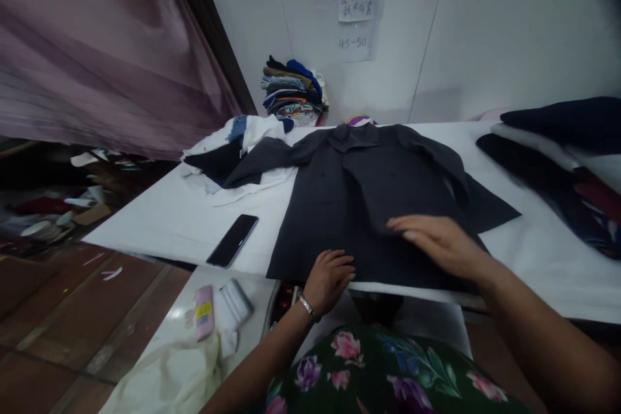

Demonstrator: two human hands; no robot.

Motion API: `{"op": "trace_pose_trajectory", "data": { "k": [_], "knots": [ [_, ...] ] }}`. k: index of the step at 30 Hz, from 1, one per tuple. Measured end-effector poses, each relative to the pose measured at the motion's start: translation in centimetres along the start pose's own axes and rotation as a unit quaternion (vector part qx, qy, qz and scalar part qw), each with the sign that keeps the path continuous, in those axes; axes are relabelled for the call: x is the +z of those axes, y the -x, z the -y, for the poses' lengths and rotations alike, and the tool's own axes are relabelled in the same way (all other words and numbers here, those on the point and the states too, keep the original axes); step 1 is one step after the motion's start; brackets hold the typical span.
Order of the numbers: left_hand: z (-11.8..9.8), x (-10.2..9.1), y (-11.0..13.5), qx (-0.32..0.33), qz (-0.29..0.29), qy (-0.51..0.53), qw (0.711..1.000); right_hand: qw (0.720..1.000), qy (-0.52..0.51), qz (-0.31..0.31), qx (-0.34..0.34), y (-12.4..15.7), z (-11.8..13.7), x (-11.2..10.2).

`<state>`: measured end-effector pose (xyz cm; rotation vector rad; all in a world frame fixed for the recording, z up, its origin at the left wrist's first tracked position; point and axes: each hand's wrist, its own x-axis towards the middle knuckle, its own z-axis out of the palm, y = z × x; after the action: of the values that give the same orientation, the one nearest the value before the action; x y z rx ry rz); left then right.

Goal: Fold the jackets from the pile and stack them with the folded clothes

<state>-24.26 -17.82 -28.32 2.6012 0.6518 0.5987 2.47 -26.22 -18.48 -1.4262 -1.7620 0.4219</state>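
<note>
Jacket [373, 197] lay right of the phone [233, 240]
It spread under the left hand [330, 279], fingers loose, and the right hand [444, 244], at its front flap; whether that one pinched, I couldn't tell

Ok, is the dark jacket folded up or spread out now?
Spread out: the dark jacket lies with its collar far, hem near, and one sleeve reaching over the white clothing.

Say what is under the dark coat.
The coat lies on a white tablecloth, visible around it; one sleeve lies across other clothes. Whatever else is beneath the coat's body is covered and cannot be seen.
</note>
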Motion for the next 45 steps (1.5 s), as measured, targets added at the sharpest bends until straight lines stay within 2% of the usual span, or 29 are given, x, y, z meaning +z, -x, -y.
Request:
{"op": "trace_pose_trajectory", "data": {
  "k": [1, 2, 3, 5, 7, 13, 18, 22, 25, 29, 33, 36, 40, 45],
  "knots": [
    [0.0, 0.0, 0.0, 0.009, -0.011, 0.003, 1.000, 0.996, 0.002, 0.085, -0.023, 0.1, 0.1, 1.3],
    [0.0, -0.1, -0.1, 0.018, -0.019, 0.005, 1.000, 0.989, 0.006, 0.144, -0.036, 0.3, 0.1, 2.7],
    [0.0, -0.1, 0.0, 0.028, -0.025, 0.005, 0.999, 0.982, 0.013, 0.185, -0.042, 0.5, 0.0, 4.0],
    [0.0, -0.3, 0.0, 0.047, -0.031, 0.000, 0.998, 0.974, 0.025, 0.220, -0.041, 1.0, -0.1, 6.0],
    [0.0, -0.5, 0.2, 0.061, -0.036, -0.006, 0.997, 0.974, 0.026, 0.223, -0.033, 1.5, -0.2, 6.6],
    [0.3, -1.5, 0.8, 0.075, -0.057, -0.011, 0.995, 0.977, 0.048, 0.206, -0.037, 2.0, 0.1, 5.2],
    [0.8, -0.8, 1.6, 0.069, -0.047, -0.022, 0.996, 0.961, 0.062, 0.266, -0.030, 3.0, 0.0, 7.3],
    [0.8, -0.5, 2.3, 0.048, -0.026, -0.038, 0.998, 0.959, 0.068, 0.273, -0.012, 4.3, -0.7, 8.6],
    [1.1, -1.1, 2.8, 0.021, -0.025, -0.071, 0.997, 0.961, 0.070, 0.267, -0.003, 5.0, -1.4, 8.9],
    [2.8, -2.6, 3.9, -0.016, -0.027, -0.103, 0.994, 0.962, 0.091, 0.256, 0.007, 5.7, -2.3, 8.6],
    [5.5, -4.4, 4.8, -0.098, -0.043, -0.166, 0.980, 0.964, 0.113, 0.241, 0.001, 6.1, -3.2, 8.3],
    [6.9, -5.6, 5.4, -0.132, -0.059, -0.197, 0.970, 0.963, 0.128, 0.238, 0.000, 6.2, -3.5, 8.3],
    [7.7, -6.6, 6.4, -0.137, -0.079, -0.228, 0.961, 0.962, 0.134, 0.237, -0.005, 6.2, -3.6, 8.3],
    [8.7, -6.0, 7.4, -0.098, -0.067, -0.223, 0.968, 0.963, 0.143, 0.227, -0.022, 6.6, -4.1, 8.6]
  ]
}}
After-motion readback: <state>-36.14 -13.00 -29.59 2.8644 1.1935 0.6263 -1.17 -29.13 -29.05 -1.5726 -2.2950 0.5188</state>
